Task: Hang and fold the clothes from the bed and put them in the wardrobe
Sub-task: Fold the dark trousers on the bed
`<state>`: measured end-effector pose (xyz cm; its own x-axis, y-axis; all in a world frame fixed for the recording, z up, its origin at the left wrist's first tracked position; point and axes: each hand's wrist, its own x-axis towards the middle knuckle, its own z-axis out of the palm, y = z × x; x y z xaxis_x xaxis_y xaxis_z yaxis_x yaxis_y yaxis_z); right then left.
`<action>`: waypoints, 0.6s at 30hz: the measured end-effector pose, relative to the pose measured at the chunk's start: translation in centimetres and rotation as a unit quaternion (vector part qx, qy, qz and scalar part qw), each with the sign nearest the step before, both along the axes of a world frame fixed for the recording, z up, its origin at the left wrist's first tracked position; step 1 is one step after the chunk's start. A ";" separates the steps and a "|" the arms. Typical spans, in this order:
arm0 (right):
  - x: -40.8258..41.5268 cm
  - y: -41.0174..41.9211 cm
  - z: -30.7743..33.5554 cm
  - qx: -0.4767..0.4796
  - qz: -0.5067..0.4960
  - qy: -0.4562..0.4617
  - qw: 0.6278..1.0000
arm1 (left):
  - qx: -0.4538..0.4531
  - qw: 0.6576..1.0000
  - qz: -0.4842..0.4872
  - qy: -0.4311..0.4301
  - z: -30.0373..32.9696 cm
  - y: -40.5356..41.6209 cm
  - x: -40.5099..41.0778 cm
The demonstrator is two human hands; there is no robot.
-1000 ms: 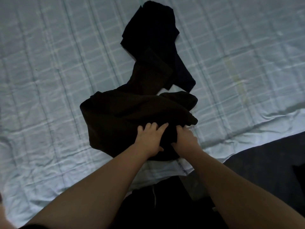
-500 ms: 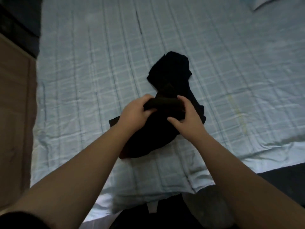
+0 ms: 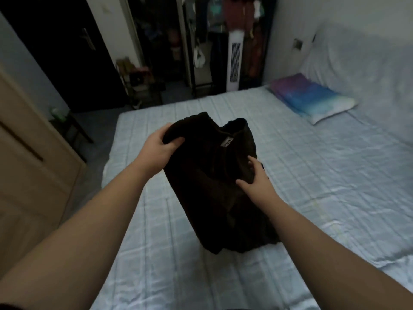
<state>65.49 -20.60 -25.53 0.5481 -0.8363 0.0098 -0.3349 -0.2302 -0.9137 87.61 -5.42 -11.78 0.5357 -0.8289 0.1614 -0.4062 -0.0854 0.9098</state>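
Observation:
A dark brown garment (image 3: 214,189) with a white neck label hangs lifted above the bed (image 3: 312,186), its lower end bunched on the sheet. My left hand (image 3: 158,146) grips its upper left shoulder, thumb over the cloth. My right hand (image 3: 254,177) holds the garment's right side lower down, fingers pressed into the fabric. An open wardrobe rack (image 3: 225,41) with hanging clothes stands beyond the far end of the bed.
A pillow (image 3: 312,101) with a blue and purple cover lies at the bed's right head end. A wooden door or cabinet (image 3: 29,166) stands at the left. A white tower fan (image 3: 234,61) stands by the wardrobe. A dark door (image 3: 58,48) is at the back left.
Both hands raised the dark garment from the sheet and spread it open by its top. The view tilted up from the bed to the room.

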 end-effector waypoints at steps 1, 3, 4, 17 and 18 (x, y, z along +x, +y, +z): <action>0.7 0.0 0.9 0.002 -0.004 -0.019 1.000 | -0.008 1.000 -0.006 0.000 1.4 0.3 0.2; 2.0 -0.7 2.9 -0.003 -0.026 -0.055 0.998 | -0.025 0.999 -0.009 -0.019 3.9 0.9 0.6; 2.6 -1.1 4.0 -0.006 -0.041 -0.068 0.997 | -0.031 0.999 -0.008 -0.031 5.2 1.3 0.9; 11.5 -5.8 10.9 0.142 0.085 -0.111 0.980 | -0.102 0.984 0.097 -0.110 12.9 4.1 5.9; 12.0 -5.5 11.2 0.127 0.068 -0.118 0.983 | -0.102 0.980 0.127 -0.112 12.5 4.4 6.8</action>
